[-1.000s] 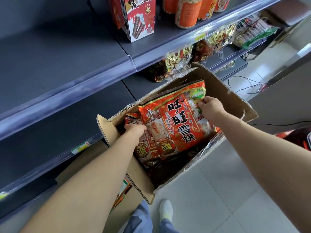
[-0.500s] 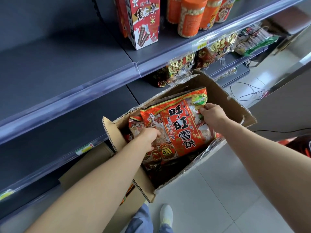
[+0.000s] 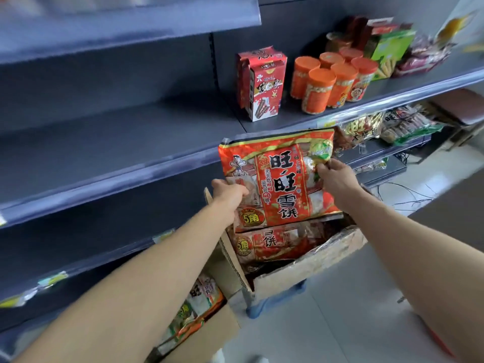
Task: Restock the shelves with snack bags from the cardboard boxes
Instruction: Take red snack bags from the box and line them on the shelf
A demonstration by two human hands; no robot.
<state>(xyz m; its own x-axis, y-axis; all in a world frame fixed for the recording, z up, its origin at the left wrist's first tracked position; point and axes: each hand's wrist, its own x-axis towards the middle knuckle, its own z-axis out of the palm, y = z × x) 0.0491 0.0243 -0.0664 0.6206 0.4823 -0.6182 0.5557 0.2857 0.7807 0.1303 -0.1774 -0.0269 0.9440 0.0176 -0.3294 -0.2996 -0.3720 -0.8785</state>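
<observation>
A large red snack bag [image 3: 282, 179] with black characters is held upright above the open cardboard box [image 3: 301, 271]. My left hand [image 3: 227, 192] grips its lower left edge. My right hand [image 3: 335, 176] pinches its upper right side by the green patch. Another red snack bag [image 3: 267, 244] lies in the box below. The grey shelf [image 3: 117, 142] stretches bare to the left of the held bag.
On the same shelf, right of the bare stretch, stand a red carton [image 3: 259, 85] and orange-lidded jars [image 3: 330, 82]. Snack packs [image 3: 366, 127] fill the lower right shelf. A second box [image 3: 199, 310] with bags sits lower left. Cables [image 3: 408, 189] lie on the floor.
Both hands have lifted the red bag out of the box, up to the level of the shelf edge. The view has tilted up, showing more of the shelves.
</observation>
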